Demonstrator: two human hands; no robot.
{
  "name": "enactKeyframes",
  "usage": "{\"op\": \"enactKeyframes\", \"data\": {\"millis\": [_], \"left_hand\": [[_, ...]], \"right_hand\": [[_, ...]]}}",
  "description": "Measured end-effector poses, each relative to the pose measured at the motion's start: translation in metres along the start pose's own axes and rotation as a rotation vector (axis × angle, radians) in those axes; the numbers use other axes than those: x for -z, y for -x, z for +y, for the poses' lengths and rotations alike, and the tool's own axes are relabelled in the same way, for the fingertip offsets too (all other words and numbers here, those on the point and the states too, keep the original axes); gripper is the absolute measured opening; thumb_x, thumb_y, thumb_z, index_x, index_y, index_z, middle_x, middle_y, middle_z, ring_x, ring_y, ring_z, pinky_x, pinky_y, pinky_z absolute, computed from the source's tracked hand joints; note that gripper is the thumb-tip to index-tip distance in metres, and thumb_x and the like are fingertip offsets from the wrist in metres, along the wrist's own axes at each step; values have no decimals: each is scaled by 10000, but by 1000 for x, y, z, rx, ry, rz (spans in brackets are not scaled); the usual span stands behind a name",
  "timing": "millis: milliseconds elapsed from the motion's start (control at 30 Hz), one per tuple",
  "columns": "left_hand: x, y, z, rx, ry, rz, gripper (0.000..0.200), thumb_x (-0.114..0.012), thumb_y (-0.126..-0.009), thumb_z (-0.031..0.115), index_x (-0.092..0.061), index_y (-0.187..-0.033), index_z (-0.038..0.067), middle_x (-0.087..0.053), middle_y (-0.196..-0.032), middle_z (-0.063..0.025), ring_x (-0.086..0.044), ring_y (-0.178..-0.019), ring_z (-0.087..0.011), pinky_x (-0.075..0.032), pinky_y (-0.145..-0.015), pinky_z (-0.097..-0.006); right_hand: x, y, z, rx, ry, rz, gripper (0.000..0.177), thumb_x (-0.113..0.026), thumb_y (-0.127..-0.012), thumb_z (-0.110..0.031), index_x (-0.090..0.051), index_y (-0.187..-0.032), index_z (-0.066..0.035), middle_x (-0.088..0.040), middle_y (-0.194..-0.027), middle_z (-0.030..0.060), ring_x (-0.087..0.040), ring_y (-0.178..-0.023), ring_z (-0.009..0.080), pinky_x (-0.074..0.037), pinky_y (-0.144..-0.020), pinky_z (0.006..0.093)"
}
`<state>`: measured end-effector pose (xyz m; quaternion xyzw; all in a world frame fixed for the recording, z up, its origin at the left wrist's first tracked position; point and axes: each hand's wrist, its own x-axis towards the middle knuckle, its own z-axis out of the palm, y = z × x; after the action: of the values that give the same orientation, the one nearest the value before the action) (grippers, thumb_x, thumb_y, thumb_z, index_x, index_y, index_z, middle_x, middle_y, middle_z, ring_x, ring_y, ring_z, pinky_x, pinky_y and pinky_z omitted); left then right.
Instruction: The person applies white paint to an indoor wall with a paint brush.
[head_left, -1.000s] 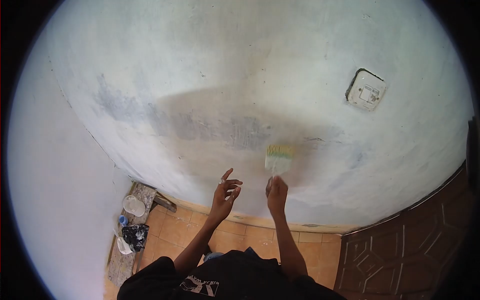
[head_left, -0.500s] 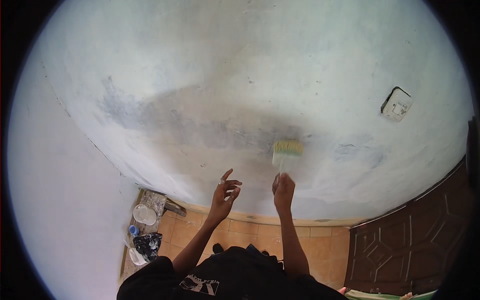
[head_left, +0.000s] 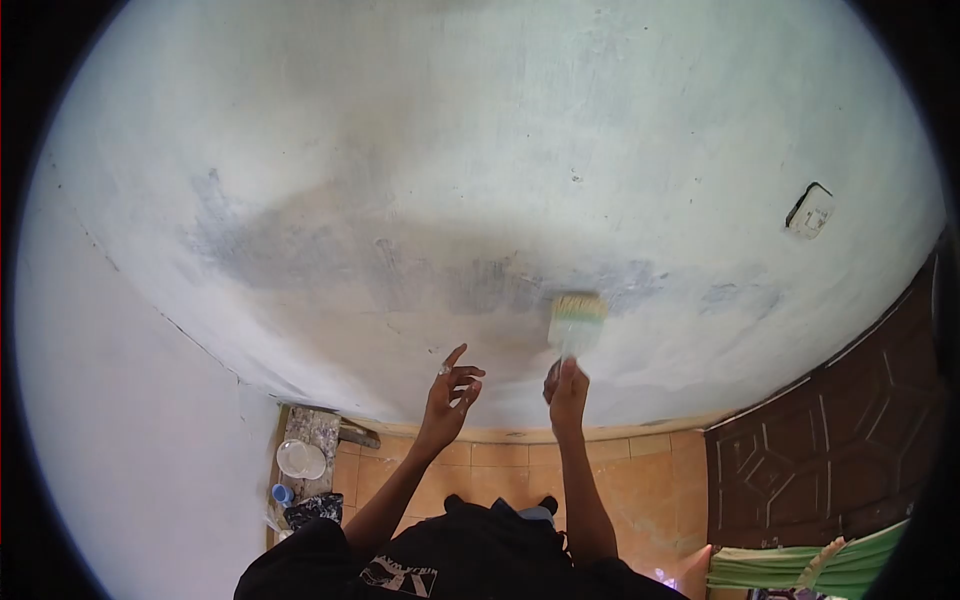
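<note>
Right hand (head_left: 567,393) is closed around the brush (head_left: 577,330); left hand (head_left: 449,392) is half open, empty. Wall (head_left: 450,130) faces both hands.

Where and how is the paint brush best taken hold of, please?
Probably by the narrow handle, coming from below, as the right hand holds it. The brush has its bristles uppermost in the view and the slim handle pointing down toward the person, so a grip there should leave the wide head free.
</note>
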<state>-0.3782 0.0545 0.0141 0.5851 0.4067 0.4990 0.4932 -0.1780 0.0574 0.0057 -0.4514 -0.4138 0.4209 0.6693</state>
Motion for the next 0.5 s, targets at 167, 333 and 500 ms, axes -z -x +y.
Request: {"op": "enactKeyframes", "data": {"millis": [167, 333, 500], "left_hand": [[12, 3, 2, 8, -25, -45, 617, -585, -949, 203, -278, -1463, 57, -612, -1088, -106, -601, -968, -204, -491, -872, -336], [10, 6, -6, 16, 30, -30, 411, -581, -951, 202, -472, -1298, 10, -511, -1297, -126, -603, -966, -204, -496, -850, -331], [6, 6, -10, 3, 61, 21, 296, -574, -953, 188, -554, -1152, -30, -412, -1416, -127, -611, -961, -207, -508, -825, -326]], "right_hand": [[-37, -39, -41, 96, 29, -40, 481, -377, -1021, -448, -337, -670, -122, -281, -546, -56, -246, -429, 35, -199, -388, 216], [-24, -16, 35, 81, 113, -46, 472, -379, -1021, -444, -345, -671, -129, -288, -543, -64, -246, -423, 31, -193, -381, 217], [-24, 9, 7, -48, 52, -36, 474, -378, -1020, -447, -345, -673, -127, -293, -542, -63, -256, -423, 31, -196, -379, 214]]}}
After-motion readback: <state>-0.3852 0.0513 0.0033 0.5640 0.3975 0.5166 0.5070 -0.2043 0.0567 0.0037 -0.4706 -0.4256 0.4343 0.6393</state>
